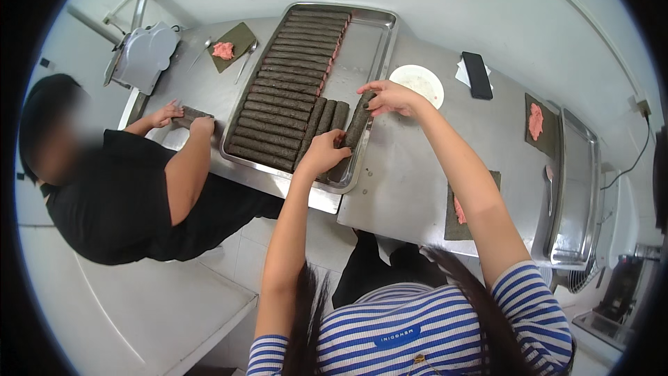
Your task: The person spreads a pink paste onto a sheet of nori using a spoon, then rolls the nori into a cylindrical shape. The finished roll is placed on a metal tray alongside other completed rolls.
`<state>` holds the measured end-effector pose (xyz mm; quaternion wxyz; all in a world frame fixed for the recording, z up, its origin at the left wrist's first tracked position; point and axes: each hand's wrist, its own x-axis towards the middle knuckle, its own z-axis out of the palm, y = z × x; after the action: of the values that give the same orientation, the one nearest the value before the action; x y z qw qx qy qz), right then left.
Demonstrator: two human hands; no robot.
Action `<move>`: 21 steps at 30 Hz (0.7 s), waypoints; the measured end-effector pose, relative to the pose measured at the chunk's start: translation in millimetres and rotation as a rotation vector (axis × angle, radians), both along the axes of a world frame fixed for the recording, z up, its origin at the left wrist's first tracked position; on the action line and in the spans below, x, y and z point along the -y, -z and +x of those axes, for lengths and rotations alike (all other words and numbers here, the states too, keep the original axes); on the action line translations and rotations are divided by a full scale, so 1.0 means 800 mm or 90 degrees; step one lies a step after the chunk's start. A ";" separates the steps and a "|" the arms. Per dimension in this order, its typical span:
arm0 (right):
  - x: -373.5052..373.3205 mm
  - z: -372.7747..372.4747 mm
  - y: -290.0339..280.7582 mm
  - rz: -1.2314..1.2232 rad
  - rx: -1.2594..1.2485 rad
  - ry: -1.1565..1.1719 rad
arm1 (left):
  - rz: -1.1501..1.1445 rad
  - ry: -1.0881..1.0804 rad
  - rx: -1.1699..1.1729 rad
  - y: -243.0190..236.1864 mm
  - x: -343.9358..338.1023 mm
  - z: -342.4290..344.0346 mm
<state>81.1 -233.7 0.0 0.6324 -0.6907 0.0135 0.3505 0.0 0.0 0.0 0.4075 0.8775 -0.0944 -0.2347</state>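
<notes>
A dark seaweed roll (pixel 358 124) lies at the right side of a metal tray (pixel 370 36), held at both ends. My left hand (pixel 325 153) grips its near end, close to the tray's front right corner. My right hand (pixel 395 99) has its fingers closed around the far end, by the tray's right rim. Beside this roll, several others (pixel 324 120) lie side by side, pointing away from me. A long stack of crosswise seaweed rolls (pixel 289 63) fills the tray's left part, with pink filling showing at their right ends.
A white plate (pixel 430 83) sits right of the tray, near a dark phone (pixel 476 75). Seaweed sheets (pixel 480 231) with pink paste, a spoon (pixel 550 188) and another metal tray (pixel 576 198) are further right. At left, a co-worker (pixel 118 188) handles a roll (pixel 193 115).
</notes>
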 end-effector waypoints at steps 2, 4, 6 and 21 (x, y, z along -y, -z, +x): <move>-0.006 -0.011 0.001 -0.078 -0.023 0.020 | -0.022 -0.037 0.001 0.022 0.010 -0.018; -0.026 0.015 -0.002 -0.098 -0.025 0.033 | -0.004 -0.021 0.012 0.025 -0.005 0.010; -0.041 0.029 0.001 -0.141 -0.027 0.031 | 0.004 -0.024 0.013 0.035 -0.011 0.023; -0.101 0.066 0.043 -0.462 -0.066 -0.031 | 0.225 -0.003 -0.011 0.030 0.009 0.013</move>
<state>134.0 -152.9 -34.7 0.3361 -0.8515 0.1526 0.3725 10.8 -7.4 -23.9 0.2486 0.9335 -0.0459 -0.2543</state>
